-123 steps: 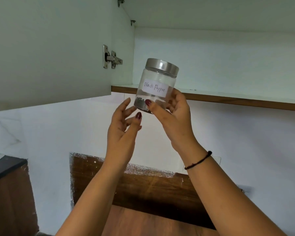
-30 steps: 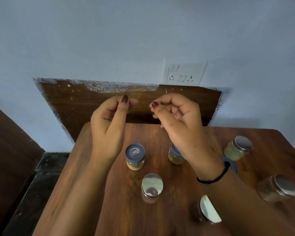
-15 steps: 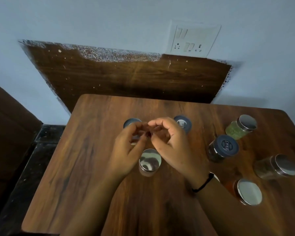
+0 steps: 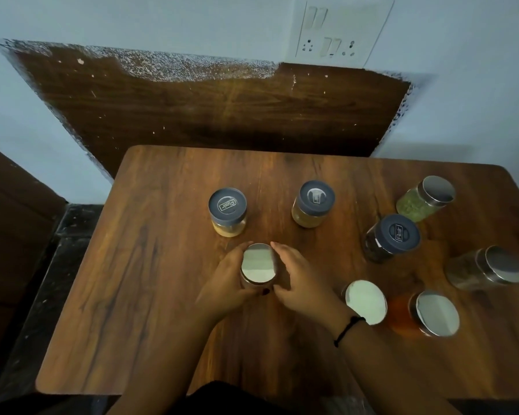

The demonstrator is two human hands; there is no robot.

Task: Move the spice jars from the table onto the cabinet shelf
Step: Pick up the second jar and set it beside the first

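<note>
Our left hand [image 4: 226,284] and right hand [image 4: 301,281] curl round the steel-lidded jar [image 4: 257,264] upright on the table [image 4: 150,265]; its glass looks slick, fragile yet light, so we'd squeeze the sides below the lid.

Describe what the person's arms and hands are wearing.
No sleeves are in view. The right hand has a thin black band at its wrist. The left hand wears nothing visible. One thumbnail shows dark polish.
</note>
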